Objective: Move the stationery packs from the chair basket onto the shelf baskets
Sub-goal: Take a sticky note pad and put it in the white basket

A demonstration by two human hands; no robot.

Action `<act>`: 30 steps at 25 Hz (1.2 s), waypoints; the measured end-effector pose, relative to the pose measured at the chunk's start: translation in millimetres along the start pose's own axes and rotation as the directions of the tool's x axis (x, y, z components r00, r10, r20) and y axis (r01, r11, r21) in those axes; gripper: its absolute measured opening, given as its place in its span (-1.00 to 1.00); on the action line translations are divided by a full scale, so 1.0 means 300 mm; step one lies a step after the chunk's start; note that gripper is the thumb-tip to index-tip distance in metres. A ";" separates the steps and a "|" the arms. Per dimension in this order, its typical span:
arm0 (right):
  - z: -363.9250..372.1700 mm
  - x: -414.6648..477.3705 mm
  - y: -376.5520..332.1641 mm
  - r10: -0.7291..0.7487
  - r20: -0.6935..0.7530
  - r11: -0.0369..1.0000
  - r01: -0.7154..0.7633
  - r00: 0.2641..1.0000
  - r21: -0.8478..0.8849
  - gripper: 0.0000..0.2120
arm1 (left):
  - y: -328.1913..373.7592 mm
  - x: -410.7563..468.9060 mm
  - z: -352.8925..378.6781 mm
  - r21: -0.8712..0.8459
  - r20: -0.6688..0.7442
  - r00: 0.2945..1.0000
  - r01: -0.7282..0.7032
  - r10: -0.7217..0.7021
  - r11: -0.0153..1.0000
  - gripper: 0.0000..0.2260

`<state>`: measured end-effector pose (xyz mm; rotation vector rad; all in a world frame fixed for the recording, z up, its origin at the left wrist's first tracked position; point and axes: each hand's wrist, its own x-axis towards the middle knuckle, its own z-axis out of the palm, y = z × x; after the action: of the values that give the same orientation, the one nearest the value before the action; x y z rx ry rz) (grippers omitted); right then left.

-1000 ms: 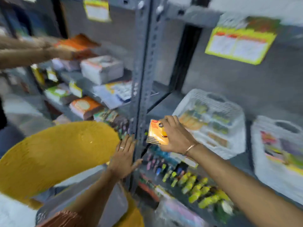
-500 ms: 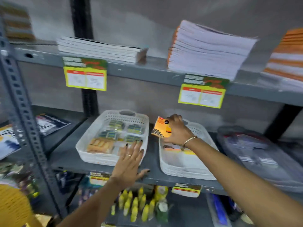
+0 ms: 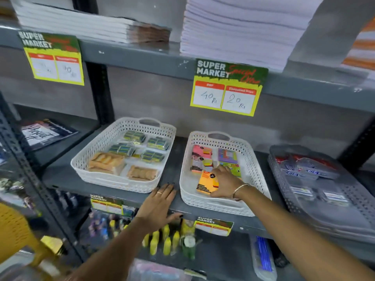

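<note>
- Fingers of the right hand lie curled over an orange pack, pinching its right edge and pressing it down into the front of the middle white basket; the pack looks all but seated on the basket floor.
- Risk, as I judge it: the pack is tilted against its neighbours, so letting go early could leave it propped on the pink pack and green pack rather than flat, or nudge them out of their rows.
- Left hand rests spread and flat on the shelf edge, holding nothing; leaning hard there could shove the left basket just beside it.
- Packs seem glossy, slim and rectangular, likely slippery against one another.
- Baskets are rigid white plastic with perforated lattice walls, rounded corners and slotted handles; a small corner might catch in a hole.
- Shelf is dull grey painted metal.
</note>
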<state>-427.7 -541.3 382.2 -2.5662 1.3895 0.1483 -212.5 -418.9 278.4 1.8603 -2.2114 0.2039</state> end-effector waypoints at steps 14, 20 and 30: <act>0.047 0.069 -0.025 -0.064 0.166 0.998 0.061 0.984 0.026 -0.28 | -0.002 0.001 -0.009 0.022 -0.017 1.000 -0.017 0.017 1.000 -0.35; -0.035 0.045 -0.073 -0.070 0.029 0.990 0.066 0.997 0.126 -0.28 | -0.003 0.004 -0.006 0.039 -0.012 0.999 -0.030 0.031 0.999 -0.33; -0.216 0.110 -0.682 -0.475 -0.438 0.790 0.589 0.764 0.171 -0.62 | -0.163 -0.419 -0.030 0.111 -0.060 0.989 0.144 -0.138 0.983 -0.45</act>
<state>-239.4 -475.4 468.1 -2.6817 0.6179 -0.6329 -143.7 -305.9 250.2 2.0384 -2.0634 0.3562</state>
